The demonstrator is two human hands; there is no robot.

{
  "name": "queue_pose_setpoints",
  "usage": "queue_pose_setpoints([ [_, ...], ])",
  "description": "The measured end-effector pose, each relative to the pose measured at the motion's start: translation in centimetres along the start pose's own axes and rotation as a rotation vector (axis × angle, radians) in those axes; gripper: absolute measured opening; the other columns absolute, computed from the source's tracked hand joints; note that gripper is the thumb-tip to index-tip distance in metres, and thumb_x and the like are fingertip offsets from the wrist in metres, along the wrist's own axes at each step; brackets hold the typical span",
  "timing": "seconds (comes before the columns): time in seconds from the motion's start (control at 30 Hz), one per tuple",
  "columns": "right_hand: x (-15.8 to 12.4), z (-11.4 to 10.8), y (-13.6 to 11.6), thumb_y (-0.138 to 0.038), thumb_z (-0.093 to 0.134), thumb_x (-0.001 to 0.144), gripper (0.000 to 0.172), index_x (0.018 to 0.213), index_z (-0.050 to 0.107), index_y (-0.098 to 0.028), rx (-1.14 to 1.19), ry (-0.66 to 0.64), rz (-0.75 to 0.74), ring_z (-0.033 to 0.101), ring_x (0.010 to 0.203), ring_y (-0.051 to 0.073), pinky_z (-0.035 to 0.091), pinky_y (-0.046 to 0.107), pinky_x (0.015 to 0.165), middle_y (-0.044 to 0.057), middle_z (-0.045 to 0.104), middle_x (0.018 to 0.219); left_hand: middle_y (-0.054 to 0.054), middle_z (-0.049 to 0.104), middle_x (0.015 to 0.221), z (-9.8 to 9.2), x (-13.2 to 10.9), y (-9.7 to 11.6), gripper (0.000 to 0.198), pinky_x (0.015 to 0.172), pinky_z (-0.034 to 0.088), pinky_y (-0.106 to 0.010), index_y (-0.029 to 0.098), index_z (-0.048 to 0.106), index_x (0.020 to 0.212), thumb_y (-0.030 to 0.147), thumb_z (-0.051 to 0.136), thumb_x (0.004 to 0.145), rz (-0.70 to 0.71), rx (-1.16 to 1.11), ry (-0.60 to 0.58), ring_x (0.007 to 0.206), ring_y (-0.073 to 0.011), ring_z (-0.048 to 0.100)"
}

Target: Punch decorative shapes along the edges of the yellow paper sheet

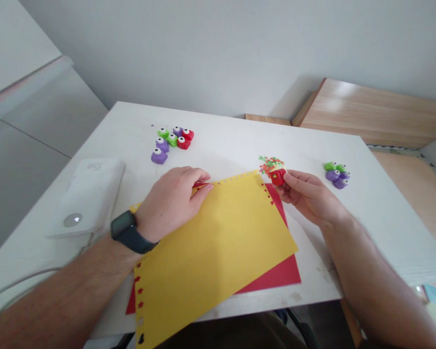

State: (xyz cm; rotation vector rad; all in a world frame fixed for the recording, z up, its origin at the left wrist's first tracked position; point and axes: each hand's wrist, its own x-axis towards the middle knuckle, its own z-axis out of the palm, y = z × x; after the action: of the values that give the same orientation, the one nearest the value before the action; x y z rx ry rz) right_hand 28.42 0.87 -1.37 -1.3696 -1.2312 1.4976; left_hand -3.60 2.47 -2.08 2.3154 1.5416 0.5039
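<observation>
A sheet of yellow paper (pixel 218 242) lies askew over a sheet of red paper (pixel 272 278), with small star and other shapes punched along its edges. My left hand (pixel 178 196), wearing a dark watch, is closed on the yellow paper's far edge, thumb on top. Held in the fingertips of my right hand (pixel 305 194) is a red craft punch (pixel 278 177), at the paper's far right corner. Just beyond it, a small pile of green, orange and yellow punched bits (pixel 271 164) rests on the table. The punch's underside contact with the paper is hidden.
Several purple, green and red craft punches (pixel 172 140) stand at the back left of the white table (pixel 225 145). Another cluster of green and purple punches (pixel 336 175) sits at the right. A white device (pixel 90 194) with a cable (pixel 32 278) lies at the left.
</observation>
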Motion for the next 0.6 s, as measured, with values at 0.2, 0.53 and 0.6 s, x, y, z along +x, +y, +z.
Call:
queue_pose_setpoints([
  [0.2,-0.4,1.7,0.3,-0.046,0.070,0.096,0.026,0.093,0.071,-0.020,0.146,-0.078,0.038,0.052,0.068,0.016,0.038,0.030,0.061,0.003,0.064,0.081,-0.006,0.078,0.108,0.4,-0.5,1.6,0.017,0.098,0.053,-0.038,0.022,0.073,0.106,0.036,0.066,0.100,0.114,-0.149,0.202,0.105,-0.0238,0.071],
  [0.53,-1.5,5.1,0.8,-0.046,0.072,0.097,0.026,0.097,0.073,-0.020,0.204,-0.258,0.041,0.045,0.067,0.015,0.034,0.030,0.062,0.002,0.059,0.081,-0.005,0.078,0.097,2.0,-1.7,3.8,0.015,0.089,0.054,-0.034,0.020,0.074,0.103,0.034,0.069,0.100,0.384,-0.202,0.276,0.094,-0.0191,0.069],
  [0.6,-1.4,5.3,1.0,-0.046,0.072,0.098,0.026,0.096,0.073,-0.021,0.202,-0.264,0.040,0.044,0.068,0.015,0.034,0.030,0.062,0.002,0.059,0.081,-0.005,0.078,0.095,2.1,-1.7,4.0,0.013,0.087,0.054,-0.035,0.019,0.073,0.101,0.032,0.068,0.101,0.410,-0.193,0.276,0.091,-0.0192,0.068],
])
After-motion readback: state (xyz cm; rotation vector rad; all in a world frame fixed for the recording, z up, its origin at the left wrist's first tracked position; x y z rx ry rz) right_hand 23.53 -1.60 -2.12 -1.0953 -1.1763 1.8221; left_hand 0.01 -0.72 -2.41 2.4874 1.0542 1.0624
